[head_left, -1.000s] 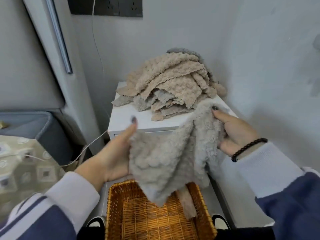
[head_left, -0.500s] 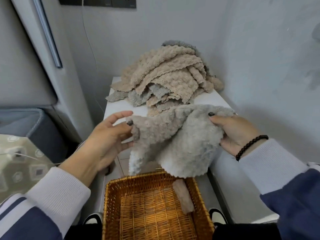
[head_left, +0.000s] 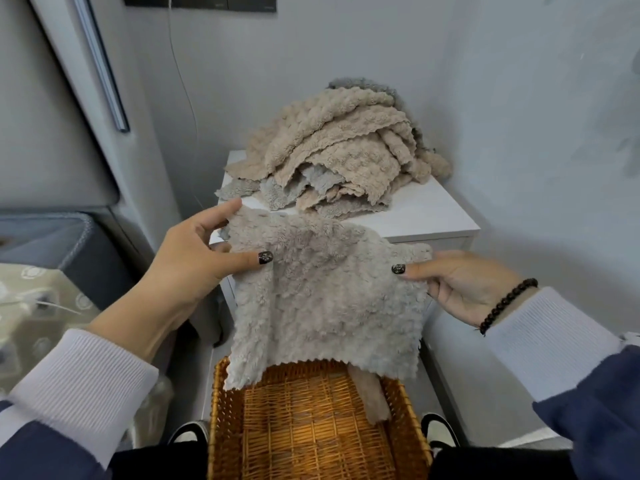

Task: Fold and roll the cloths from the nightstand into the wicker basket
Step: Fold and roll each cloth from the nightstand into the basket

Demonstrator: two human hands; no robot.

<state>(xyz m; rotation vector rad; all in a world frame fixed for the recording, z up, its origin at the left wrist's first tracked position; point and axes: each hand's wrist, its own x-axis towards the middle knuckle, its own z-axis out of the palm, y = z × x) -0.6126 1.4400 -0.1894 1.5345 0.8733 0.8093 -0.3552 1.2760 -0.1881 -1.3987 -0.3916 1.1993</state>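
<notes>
A fluffy grey cloth (head_left: 325,299) hangs spread out flat in the air in front of the white nightstand (head_left: 433,213). My left hand (head_left: 194,261) pinches its upper left corner between thumb and fingers. My right hand (head_left: 460,285) pinches its upper right corner the same way. Below the cloth stands the wicker basket (head_left: 311,427), with one rolled beige cloth (head_left: 370,396) leaning against its right side. A heap of beige and grey cloths (head_left: 343,154) lies on the nightstand behind.
A grey wall stands close on the right and behind the nightstand. A bed with a patterned cover (head_left: 38,306) and a padded headboard is on the left. A thin white cable (head_left: 180,74) hangs down the wall. My shoes (head_left: 440,427) flank the basket.
The cloth was bunched between my hands; both hands have drawn apart and it now hangs open and flat. The view has tilted slightly down.
</notes>
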